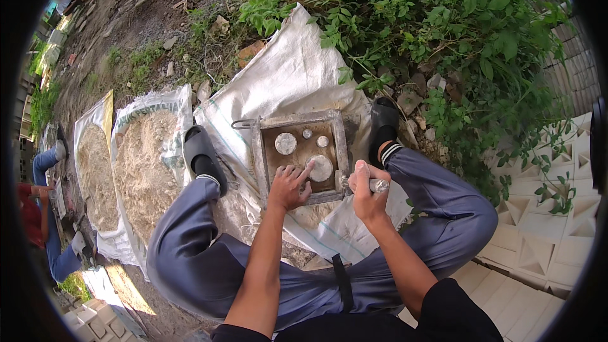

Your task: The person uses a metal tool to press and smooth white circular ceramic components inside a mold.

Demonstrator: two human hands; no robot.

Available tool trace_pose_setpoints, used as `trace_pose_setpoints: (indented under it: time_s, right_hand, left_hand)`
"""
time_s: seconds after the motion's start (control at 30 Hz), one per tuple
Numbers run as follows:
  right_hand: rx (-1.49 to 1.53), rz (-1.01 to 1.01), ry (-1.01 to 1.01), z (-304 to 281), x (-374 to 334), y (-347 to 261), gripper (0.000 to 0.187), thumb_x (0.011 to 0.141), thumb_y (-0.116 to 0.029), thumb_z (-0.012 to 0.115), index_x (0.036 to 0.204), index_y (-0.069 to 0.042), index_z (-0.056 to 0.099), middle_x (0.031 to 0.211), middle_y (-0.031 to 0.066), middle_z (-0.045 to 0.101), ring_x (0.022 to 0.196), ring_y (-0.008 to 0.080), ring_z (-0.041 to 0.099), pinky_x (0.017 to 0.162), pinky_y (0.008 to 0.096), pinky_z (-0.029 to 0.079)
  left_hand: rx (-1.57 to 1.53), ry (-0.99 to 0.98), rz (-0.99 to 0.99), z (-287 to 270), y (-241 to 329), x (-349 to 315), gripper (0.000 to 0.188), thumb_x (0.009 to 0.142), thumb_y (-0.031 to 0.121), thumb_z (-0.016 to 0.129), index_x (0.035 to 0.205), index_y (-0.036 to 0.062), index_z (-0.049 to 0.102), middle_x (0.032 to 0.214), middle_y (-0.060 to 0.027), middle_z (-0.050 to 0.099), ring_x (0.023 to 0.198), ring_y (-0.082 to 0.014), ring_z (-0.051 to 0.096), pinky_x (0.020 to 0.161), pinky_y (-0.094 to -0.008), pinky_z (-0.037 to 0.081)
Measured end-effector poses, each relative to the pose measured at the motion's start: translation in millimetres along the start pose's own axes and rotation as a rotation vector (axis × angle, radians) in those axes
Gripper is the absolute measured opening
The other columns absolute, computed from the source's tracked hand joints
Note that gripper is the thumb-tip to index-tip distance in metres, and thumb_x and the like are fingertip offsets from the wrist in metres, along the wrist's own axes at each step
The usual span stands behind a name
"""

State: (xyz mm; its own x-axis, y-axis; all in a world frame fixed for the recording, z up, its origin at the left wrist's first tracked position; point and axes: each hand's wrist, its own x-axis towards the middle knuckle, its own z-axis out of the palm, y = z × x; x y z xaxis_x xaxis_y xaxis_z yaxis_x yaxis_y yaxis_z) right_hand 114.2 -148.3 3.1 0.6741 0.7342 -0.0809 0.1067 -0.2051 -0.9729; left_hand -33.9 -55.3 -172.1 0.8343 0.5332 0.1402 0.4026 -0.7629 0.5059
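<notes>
Mould (261, 152), square, metal-framed, sits on a white woven sack (285, 82) spread over the ground, between the person's two feet in dark slippers. Inside the frame: brown wet-looking floor with four pale round discs. Largest disc (320, 168) lies at the near right corner; a mid-sized disc (285, 143) is further off to the left; two small ones sit beyond, toward the far wall.

Left hand (288, 187) reaches into the mould from the near edge, fingers (306, 170) spread and loose, gripping nothing; the forefinger tip touches the left rim of the largest disc. The other fingertips rest on the brown floor just beside it.

Right hand (366, 191) is clenched around a short metal tool (378, 185), its pale end sticking out to the right of the fist. The fist hovers at the near right corner of the frame, just outside the mould wall; whether the tool's working end touches the frame cannot be told.

Left of the left hand, past the knee: two open sacks (142, 164) filled with sandy, pale powder. Right of the right hand: stacked white patterned blocks (544, 240). Beyond the mould, leafy green weeds (443, 25) and scattered stones. At the far left edge, another person in jeans (47, 215) crouches over separate work, well apart from both hands.
</notes>
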Motion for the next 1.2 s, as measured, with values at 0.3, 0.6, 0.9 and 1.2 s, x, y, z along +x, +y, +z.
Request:
trace_pose_setpoints:
  time_s: [0.3,0.6,0.9,1.2]
  right_hand:
    - [0.158,-0.06,0.141,5,-12,14,0.043,0.1,-0.015,0.046,0.06,-0.008,0.03,0.055,-0.006,0.031,0.049,0.0035,0.027,0.046,0.0261,0.02]
    - [0.122,-0.056,0.169,9,-16,18,0.043,0.099,-0.015,0.048,0.059,-0.006,0.035,0.055,-0.0033,0.038,0.049,0.0049,0.031,0.046,0.0261,0.022]
    - [0.137,0.044,0.215,10,-14,15,0.041,0.099,-0.015,0.046,0.06,-0.003,0.04,0.056,-0.0026,0.041,0.052,0.0052,0.036,0.048,0.0276,0.027]
    - [0.17,0.136,0.24,15,-21,-6,0.039,0.098,-0.015,0.048,0.061,-0.002,0.044,0.055,-0.0031,0.043,0.055,0.0048,0.04,0.049,0.0285,0.03]
  left_hand:
    - [-0.011,0.002,0.014,2,4,-1,0.069,0.075,0.021,0.063,0.142,0.0148,0.046,0.097,-0.0065,0.063,0.096,-0.0252,0.055,0.089,-0.0409,0.041]
    - [0.021,0.043,0.033,5,4,-2,0.069,0.076,0.022,0.063,0.143,0.0152,0.045,0.092,-0.0076,0.062,0.093,-0.0252,0.055,0.088,-0.0407,0.041]
    - [0.004,0.028,0.023,4,1,-2,0.071,0.076,0.022,0.063,0.143,0.0143,0.044,0.092,-0.0068,0.063,0.093,-0.0251,0.054,0.089,-0.0413,0.041]
    - [0.011,0.044,0.027,4,-1,-3,0.068,0.077,0.025,0.062,0.142,0.0164,0.045,0.09,-0.0079,0.063,0.091,-0.0251,0.056,0.086,-0.0418,0.041]
